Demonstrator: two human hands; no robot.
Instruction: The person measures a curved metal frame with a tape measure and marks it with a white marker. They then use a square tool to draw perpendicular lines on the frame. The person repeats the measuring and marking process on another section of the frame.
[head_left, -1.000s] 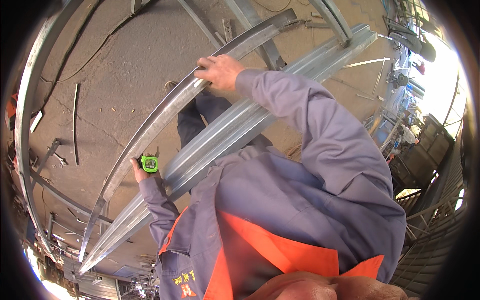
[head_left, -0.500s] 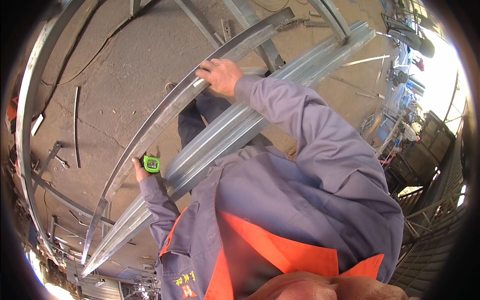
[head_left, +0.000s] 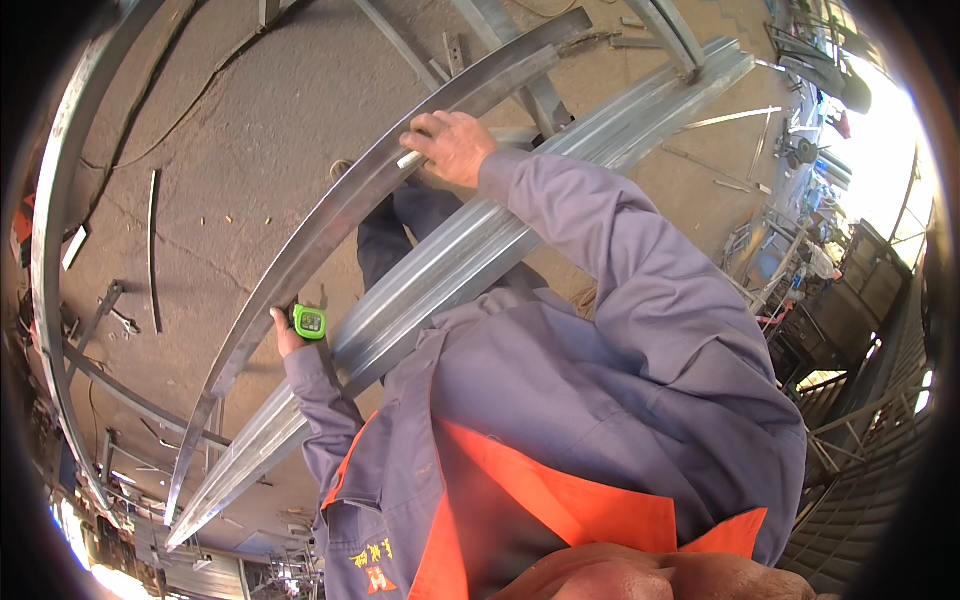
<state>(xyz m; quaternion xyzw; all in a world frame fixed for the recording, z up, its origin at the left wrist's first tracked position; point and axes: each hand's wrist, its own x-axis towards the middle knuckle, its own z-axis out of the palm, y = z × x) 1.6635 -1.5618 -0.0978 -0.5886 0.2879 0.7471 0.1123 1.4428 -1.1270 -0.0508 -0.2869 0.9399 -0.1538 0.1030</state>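
A long grey metal channel (head_left: 335, 215) stretches diagonally from the lower left to the upper right, its broad face tilted up. My right hand (head_left: 450, 147) closes on its near edge above the middle, fingers bent over it. A short pale stick-like piece (head_left: 411, 160) shows by those fingertips; I cannot tell what it is. Farther down the channel, my left hand (head_left: 287, 333) grips the same near edge, with the thumb up and the other fingers hidden. A bright green, square-faced thing like a watch (head_left: 309, 322) sits at my left wrist.
Ribbed galvanized profiles (head_left: 440, 270) lie diagonally under my forearms, between the channel and my body. A large curved metal frame (head_left: 50, 200) bounds the left side. A thin rod (head_left: 154, 250) and a wrench-like tool (head_left: 124, 322) lie on the floor. Clutter stands at the right.
The channel has rolled a little in my hands, so more of its broad face shows. My right hand has shifted slightly right and up; my left hand has moved only slightly.
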